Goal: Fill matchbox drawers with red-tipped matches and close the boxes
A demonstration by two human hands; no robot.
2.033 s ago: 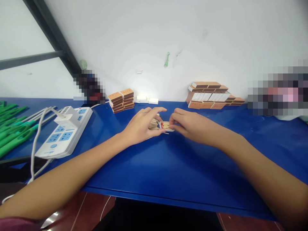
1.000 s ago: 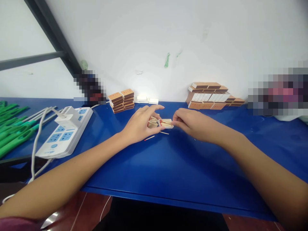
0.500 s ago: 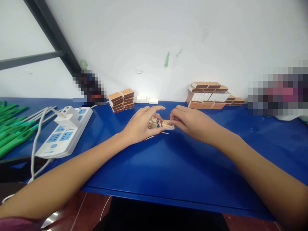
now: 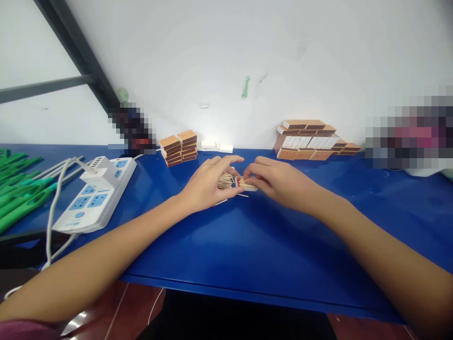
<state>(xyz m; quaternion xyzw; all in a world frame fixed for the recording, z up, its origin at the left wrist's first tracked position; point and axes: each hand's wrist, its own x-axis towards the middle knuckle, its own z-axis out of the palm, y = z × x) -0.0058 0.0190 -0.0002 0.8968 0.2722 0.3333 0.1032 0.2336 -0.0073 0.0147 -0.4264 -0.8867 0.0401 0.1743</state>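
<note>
My left hand (image 4: 207, 184) is curled around a bundle of matchsticks (image 4: 225, 181) on the blue table (image 4: 230, 245), thumb and fingers pinching it. My right hand (image 4: 274, 182) meets it from the right, fingertips closed on a small open matchbox tray (image 4: 247, 186) holding red-tipped matches. Two loose matches (image 4: 220, 203) lie on the table just in front of the hands.
A white power strip (image 4: 95, 193) with a plugged charger and cable lies at left, green-handled tools (image 4: 17, 189) beyond it. Stacks of brown matchboxes (image 4: 179, 147) and a bigger pile (image 4: 313, 140) stand by the wall, with small white trays (image 4: 216, 146) between.
My right hand drew back from the tray a second ago, then slid left over it again; its fingertips now nearly touch the left hand. A loose match appeared in front of the left hand.
</note>
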